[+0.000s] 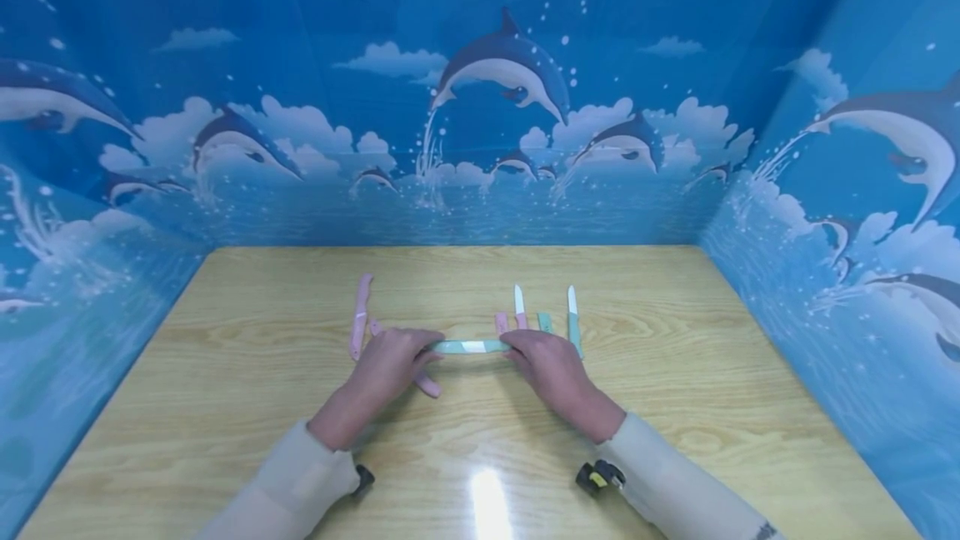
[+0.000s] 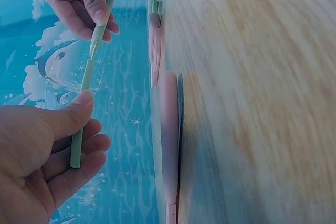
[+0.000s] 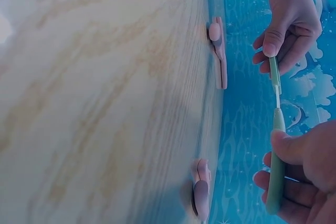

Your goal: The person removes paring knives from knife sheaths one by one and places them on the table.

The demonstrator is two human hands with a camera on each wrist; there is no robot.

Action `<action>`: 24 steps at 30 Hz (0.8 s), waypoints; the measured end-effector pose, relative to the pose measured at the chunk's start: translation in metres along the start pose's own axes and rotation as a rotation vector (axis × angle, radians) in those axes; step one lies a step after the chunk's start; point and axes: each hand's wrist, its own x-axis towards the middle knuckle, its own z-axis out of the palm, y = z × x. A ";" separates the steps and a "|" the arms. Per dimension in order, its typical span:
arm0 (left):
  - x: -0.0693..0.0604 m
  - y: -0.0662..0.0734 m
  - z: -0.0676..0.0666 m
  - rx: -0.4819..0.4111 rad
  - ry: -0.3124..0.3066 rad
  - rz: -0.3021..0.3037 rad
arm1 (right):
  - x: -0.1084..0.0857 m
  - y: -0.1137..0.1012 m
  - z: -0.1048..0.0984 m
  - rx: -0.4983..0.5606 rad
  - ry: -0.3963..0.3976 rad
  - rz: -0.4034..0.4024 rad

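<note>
Above the table, my left hand (image 1: 393,357) pinches a flat green knife sheath (image 2: 88,74) between thumb and fingers. Facing it, my right hand (image 1: 551,365) grips the green handle (image 3: 275,182) of a small paring knife. Between the handle and the sheath, a short stretch of pale blade (image 1: 473,347) shows; its tip is hidden inside the sheath. Beneath my left hand lies a pink knife (image 1: 427,384), partly covered by the hand.
Farther left lies a pink sheathed knife (image 1: 360,319). Beyond my right hand are a pink sheath (image 1: 501,322), a pink-handled knife (image 1: 519,300), a green sheath (image 1: 544,322) and a green-handled knife (image 1: 573,323). A dolphin-print curtain (image 1: 480,215) borders the wooden table (image 1: 637,273).
</note>
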 end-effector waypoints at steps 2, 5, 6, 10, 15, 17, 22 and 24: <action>0.000 0.000 0.000 -0.003 0.001 -0.004 | -0.001 0.001 0.001 -0.002 -0.002 0.000; -0.001 0.000 0.000 -0.005 0.002 -0.009 | -0.001 0.002 0.002 -0.001 -0.006 -0.001; -0.001 -0.001 0.001 -0.005 0.002 -0.010 | -0.002 0.002 0.002 -0.001 -0.006 0.000; -0.001 -0.002 0.001 -0.006 0.007 -0.001 | -0.002 0.003 0.002 -0.002 -0.005 0.000; -0.002 -0.003 0.000 -0.002 0.011 -0.001 | -0.003 0.003 0.001 -0.005 -0.004 0.000; -0.002 -0.003 -0.001 0.002 0.011 -0.003 | -0.003 0.003 0.001 -0.008 -0.008 0.008; -0.003 -0.004 -0.002 0.000 0.006 -0.010 | -0.002 0.003 0.001 -0.018 -0.017 0.020; -0.004 -0.005 -0.002 -0.002 0.006 -0.012 | -0.003 0.004 0.001 -0.010 -0.013 0.019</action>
